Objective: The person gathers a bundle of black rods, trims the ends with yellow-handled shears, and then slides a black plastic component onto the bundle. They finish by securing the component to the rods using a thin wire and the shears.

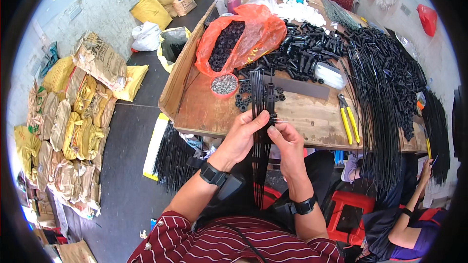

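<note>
In front of me, at the table's near edge, my left hand (238, 139) is closed around an upright bundle of thin black rods (257, 90). Thicker black ends show at the bundle's top right, and its lower part hangs down over my lap. My right hand (291, 147) is closed in a pinch against the bundle's right side. A thin pale strand (281, 121) shows by its fingertips; what it is made of is too small to tell. Just beyond the hands lie small black rings (243, 102) and a red dish of small metal parts (224, 84).
The wooden table (204, 112) holds an orange bag of black parts (265, 27), heaped black tubes (312, 44), a clear box (330, 75), yellow-handled pliers (349, 122) and long black rods (373, 131). Stacked sacks (73, 126) stand left. Another person's arm (409, 209) is at right.
</note>
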`<state>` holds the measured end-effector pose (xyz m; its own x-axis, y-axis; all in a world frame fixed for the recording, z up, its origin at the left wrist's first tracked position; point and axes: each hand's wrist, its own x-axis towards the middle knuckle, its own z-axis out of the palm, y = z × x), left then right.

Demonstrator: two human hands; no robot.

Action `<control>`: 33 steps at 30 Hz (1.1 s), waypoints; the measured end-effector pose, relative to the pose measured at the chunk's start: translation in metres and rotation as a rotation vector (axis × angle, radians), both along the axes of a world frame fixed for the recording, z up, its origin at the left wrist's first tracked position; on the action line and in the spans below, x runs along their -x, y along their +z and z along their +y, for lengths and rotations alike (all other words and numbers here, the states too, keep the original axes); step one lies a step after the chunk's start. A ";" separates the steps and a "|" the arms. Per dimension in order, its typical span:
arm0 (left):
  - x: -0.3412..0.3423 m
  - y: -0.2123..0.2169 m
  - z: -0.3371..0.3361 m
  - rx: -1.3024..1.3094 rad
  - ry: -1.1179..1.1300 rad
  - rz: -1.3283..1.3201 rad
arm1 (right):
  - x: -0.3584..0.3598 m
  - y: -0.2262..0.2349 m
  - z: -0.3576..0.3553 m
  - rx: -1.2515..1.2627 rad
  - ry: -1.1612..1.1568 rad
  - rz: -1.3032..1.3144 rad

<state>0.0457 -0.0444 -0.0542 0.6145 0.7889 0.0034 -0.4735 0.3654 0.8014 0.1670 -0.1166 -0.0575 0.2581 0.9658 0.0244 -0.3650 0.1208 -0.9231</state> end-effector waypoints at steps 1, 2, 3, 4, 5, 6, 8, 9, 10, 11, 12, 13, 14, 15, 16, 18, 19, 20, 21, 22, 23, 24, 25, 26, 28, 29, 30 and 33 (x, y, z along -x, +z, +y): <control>0.001 -0.001 0.001 -0.038 -0.007 -0.004 | -0.001 0.000 0.000 0.007 0.013 0.008; 0.002 -0.001 0.001 -0.077 -0.013 -0.008 | 0.000 0.001 0.000 0.006 0.013 0.008; 0.002 -0.001 0.001 -0.077 -0.015 -0.008 | 0.001 0.001 0.000 -0.001 0.010 -0.001; 0.001 0.000 0.000 -0.048 -0.018 -0.024 | 0.002 0.002 0.000 -0.008 0.008 -0.011; 0.001 0.000 0.000 -0.020 -0.021 -0.041 | 0.005 0.000 0.000 -0.008 0.007 -0.011; 0.000 0.001 -0.001 -0.021 -0.020 -0.041 | 0.008 -0.003 0.000 0.001 -0.035 0.017; -0.001 0.001 -0.003 -0.075 0.011 0.004 | 0.012 -0.003 0.001 0.008 -0.075 0.044; -0.001 0.001 -0.003 -0.076 0.011 0.004 | 0.013 -0.001 0.001 -0.006 -0.087 0.053; 0.000 0.002 -0.003 -0.078 0.008 0.005 | 0.013 0.000 0.001 -0.021 -0.099 0.063; 0.000 0.002 -0.003 -0.081 0.005 0.005 | 0.012 -0.001 0.001 -0.021 -0.099 0.063; 0.000 0.001 -0.003 -0.081 0.005 0.006 | 0.011 -0.003 0.000 -0.018 -0.093 0.052; 0.001 0.001 -0.003 -0.081 -0.003 -0.002 | 0.011 -0.004 -0.001 -0.015 -0.086 0.042; 0.002 0.000 -0.003 -0.081 -0.011 -0.009 | 0.012 -0.003 -0.001 -0.015 -0.087 0.043; 0.001 0.000 -0.003 -0.081 -0.013 -0.009 | 0.013 -0.001 -0.002 -0.039 -0.101 0.033; 0.001 0.001 -0.004 -0.084 -0.022 -0.009 | 0.013 0.001 -0.002 -0.063 -0.115 0.023; 0.000 0.004 -0.006 -0.087 -0.034 -0.009 | 0.011 0.001 -0.001 -0.061 -0.122 0.040; -0.002 0.009 -0.009 -0.098 -0.004 0.002 | 0.010 0.001 -0.001 -0.058 -0.127 0.057; -0.004 0.012 -0.011 -0.110 0.026 0.013 | 0.009 -0.001 -0.001 -0.058 -0.130 0.057; -0.004 0.012 -0.011 -0.112 0.024 0.013 | 0.009 -0.003 0.000 -0.061 -0.131 0.044; -0.003 0.012 -0.012 -0.137 0.032 0.036 | 0.009 -0.004 0.001 -0.064 -0.132 0.030; -0.003 0.012 -0.013 -0.162 0.040 0.058 | 0.010 -0.003 0.001 -0.066 -0.135 0.030; -0.003 0.013 -0.014 -0.162 0.040 0.058 | 0.012 0.000 -0.001 -0.053 -0.150 0.049; -0.004 0.014 -0.016 -0.182 0.047 0.068 | 0.013 0.002 -0.002 -0.040 -0.165 0.067; -0.004 0.015 -0.017 -0.201 0.054 0.077 | 0.013 0.002 -0.003 -0.039 -0.165 0.067; -0.005 0.012 -0.015 -0.232 0.055 0.104 | 0.013 0.002 -0.005 -0.035 -0.174 0.063; -0.006 0.011 -0.014 -0.264 0.057 0.130 | 0.013 0.001 -0.006 -0.033 -0.174 0.063; -0.006 0.010 -0.014 -0.267 0.057 0.129 | 0.014 0.002 -0.006 -0.034 -0.180 0.036; -0.006 0.012 -0.014 -0.306 0.092 0.135 | 0.000 0.005 -0.009 0.045 -0.066 0.046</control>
<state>0.0513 -0.0588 -0.0423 0.5519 0.8160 0.1721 -0.3755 0.0589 0.9249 0.1669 -0.1261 -0.0529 0.3207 0.9466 -0.0317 -0.3999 0.1050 -0.9105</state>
